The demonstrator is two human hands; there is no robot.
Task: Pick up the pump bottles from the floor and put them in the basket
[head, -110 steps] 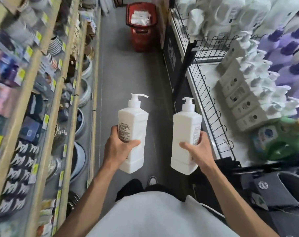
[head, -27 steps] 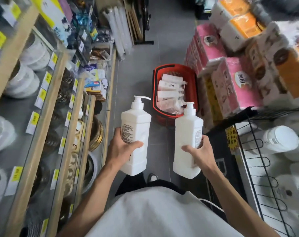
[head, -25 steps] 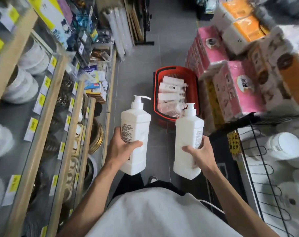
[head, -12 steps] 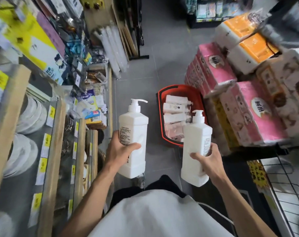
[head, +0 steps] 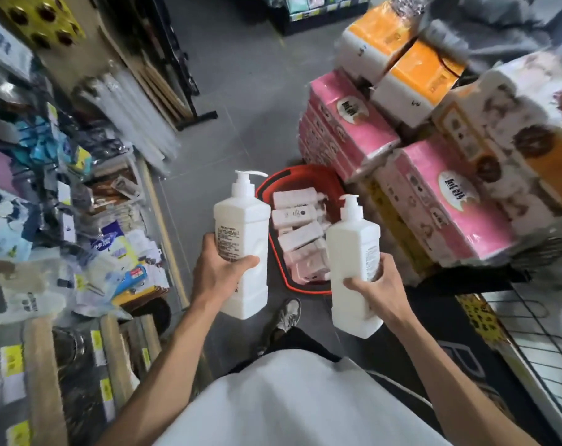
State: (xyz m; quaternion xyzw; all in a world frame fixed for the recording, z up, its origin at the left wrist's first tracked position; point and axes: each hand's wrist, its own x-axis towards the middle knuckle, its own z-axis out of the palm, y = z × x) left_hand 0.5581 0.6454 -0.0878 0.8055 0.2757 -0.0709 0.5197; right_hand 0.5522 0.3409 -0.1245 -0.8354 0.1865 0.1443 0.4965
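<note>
Head view, looking down a shop aisle. The left pump bottle (head: 244, 226) is covering part of the left rim of the red basket (head: 305, 289), and the right pump bottle (head: 353, 252) is covering its near-right corner. What is showing of the basket is sitting on the grey floor (head: 241, 107), just ahead of a shoe (head: 286, 313). The white bottles lying inside it (head: 294, 215) are overlapping and blurring together, so their count cannot be told. The left hand (head: 221, 272) is wrapping thumb and fingers round the lower body of its bottle, and the right hand (head: 379, 284) is clamping the other likewise. Both bottles are being held upright in the air, apart from each other, with their pump heads up. A white shirt (head: 289, 403) is filling the lower frame and hiding most of the legs. Pink tissue packs (head: 347, 123) are standing stacked just right of the basket, with orange packs (head: 418, 69) on top. A wire rack (head: 537, 323) is running off the right edge. Shelves of packaged goods (head: 112, 365) are lining the left side, smeared by blur. The small print on both bottle labels and the oval marks on the pink packs are too fine to read, as are the yellow shelf tags (head: 11, 365).
</note>
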